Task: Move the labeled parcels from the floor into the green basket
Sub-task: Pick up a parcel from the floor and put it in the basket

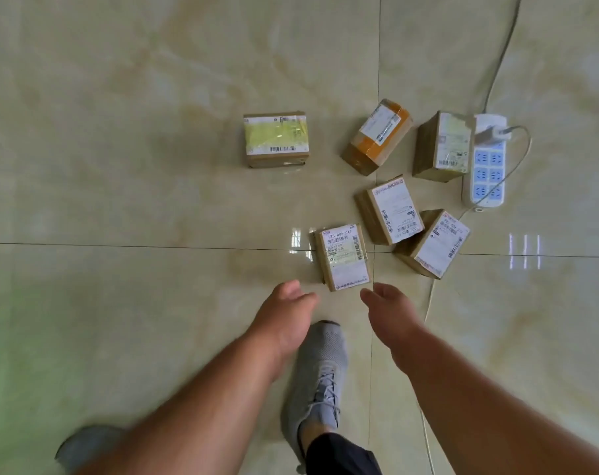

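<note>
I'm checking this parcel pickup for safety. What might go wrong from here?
The white cable runs along the floor right beside the right hand and the grey shoe, so a step could snag it. The far-right parcel sits against the power strip; lifting it may jolt the plugged-in charger. The glossy floor tiles may be slippery.

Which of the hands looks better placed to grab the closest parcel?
Probably the right hand: its open fingers sit just off the nearest parcel, at its lower right corner. The left hand is open too, slightly farther left. Both flank it, so a two-handed lift seems likely.
</note>
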The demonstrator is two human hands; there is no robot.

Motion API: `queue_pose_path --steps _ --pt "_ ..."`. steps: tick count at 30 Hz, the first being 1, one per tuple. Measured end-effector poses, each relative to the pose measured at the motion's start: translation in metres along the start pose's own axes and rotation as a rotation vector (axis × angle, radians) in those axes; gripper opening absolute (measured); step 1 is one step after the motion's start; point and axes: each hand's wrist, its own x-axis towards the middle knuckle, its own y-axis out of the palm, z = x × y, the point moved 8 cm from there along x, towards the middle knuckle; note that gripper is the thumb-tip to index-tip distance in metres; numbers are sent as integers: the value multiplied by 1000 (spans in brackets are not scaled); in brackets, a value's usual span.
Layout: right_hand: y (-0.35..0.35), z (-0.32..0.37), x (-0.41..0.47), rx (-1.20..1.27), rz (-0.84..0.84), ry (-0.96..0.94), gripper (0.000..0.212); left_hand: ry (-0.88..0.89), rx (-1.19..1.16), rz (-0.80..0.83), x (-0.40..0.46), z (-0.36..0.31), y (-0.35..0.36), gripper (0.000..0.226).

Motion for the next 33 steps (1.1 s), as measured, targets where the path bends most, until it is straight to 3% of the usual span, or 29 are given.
queue_pose_path --steps 2,4,8,9,12,17,25,33 --pt "-2 6 27 -45 12 -43 32 -7 27 -7 21 -2 16 82" --pt "-4 9 51 -78 28 -36 51 -31 50 -7 38 -5 31 79" --pt "-2 18 90 -98 77 -61 55 -36 34 -14 74 -11 57 26" --pt "0 17 98 -88 87 -66 48 -29 40 -13 82 -14 62 24" --pt "9 21 112 -104 109 -100 22 14 35 8 105 -16 77 44" --pt "13 26 99 -144 95 -150 31 56 17 31 102 -14 70 38" --pt "65 70 -6 -187 156 -221 29 116 -114 -7 26 3 -25 36" --pt "191 150 -141 -523 304 -413 34 124 -374 -197 -62 44 -187 34"
